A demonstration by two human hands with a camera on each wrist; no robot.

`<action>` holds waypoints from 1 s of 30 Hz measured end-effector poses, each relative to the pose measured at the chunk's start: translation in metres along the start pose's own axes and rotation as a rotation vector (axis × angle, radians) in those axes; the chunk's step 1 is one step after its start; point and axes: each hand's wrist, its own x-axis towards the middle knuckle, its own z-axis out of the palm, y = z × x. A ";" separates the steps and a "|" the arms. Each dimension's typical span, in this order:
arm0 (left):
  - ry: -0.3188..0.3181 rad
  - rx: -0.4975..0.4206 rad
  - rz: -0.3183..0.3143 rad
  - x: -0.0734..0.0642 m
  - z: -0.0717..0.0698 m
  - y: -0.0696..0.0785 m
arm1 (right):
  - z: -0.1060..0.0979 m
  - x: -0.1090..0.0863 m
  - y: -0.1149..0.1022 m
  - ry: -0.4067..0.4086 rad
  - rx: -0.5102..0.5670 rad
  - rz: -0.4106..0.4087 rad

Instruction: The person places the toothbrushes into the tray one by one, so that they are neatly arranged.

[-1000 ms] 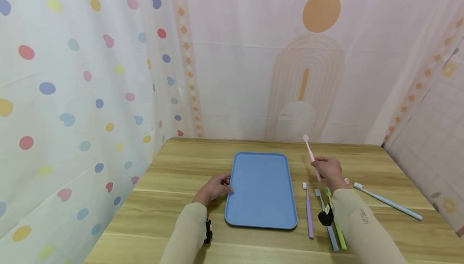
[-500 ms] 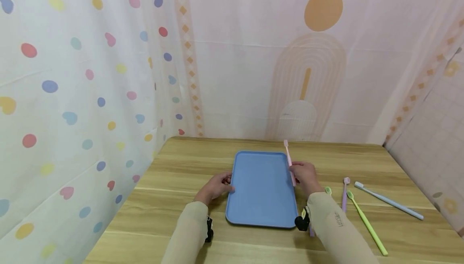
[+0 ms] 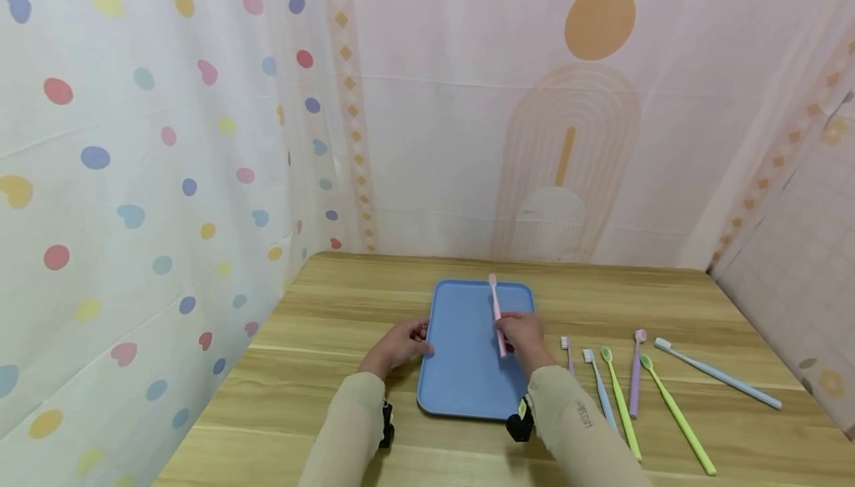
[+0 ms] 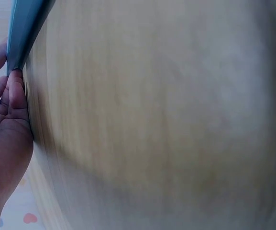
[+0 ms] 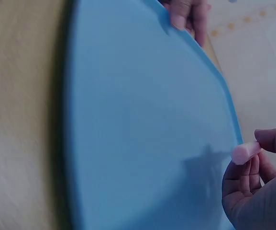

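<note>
Right hand (image 3: 523,335) pinches pink toothbrush (image 3: 496,305) over blue tray (image 3: 461,376); left hand (image 3: 398,346) pinches tray edge.

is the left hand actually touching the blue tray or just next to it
Touching. In the right wrist view, the left hand laps its thumb over the rim of the blue tray, with no gap visible between them.

Tray (image 3: 464,353): blue plastic, smooth, matt. Pink toothbrush (image 3: 496,306): smooth plastic. Other toothbrushes (image 3: 682,420): smooth plastic, bristled. Tabletop (image 3: 287,390): wood-grain, smooth, faint sheen. Hangings (image 3: 427,145): printed cloth-like sheeting, matt, creased. Sleeves (image 3: 344,427): soft matt cloth.
</note>
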 end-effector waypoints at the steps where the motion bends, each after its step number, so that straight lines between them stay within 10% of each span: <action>1: -0.002 0.002 0.001 0.000 0.000 0.000 | 0.004 -0.001 0.001 -0.001 0.005 -0.003; 18: 0.014 0.030 -0.021 -0.001 -0.001 0.000 | 0.065 -0.024 0.012 0.038 -0.049 -0.020; 30: -0.001 0.049 -0.022 -0.001 0.000 0.002 | 0.077 -0.041 0.005 0.082 -0.272 -0.073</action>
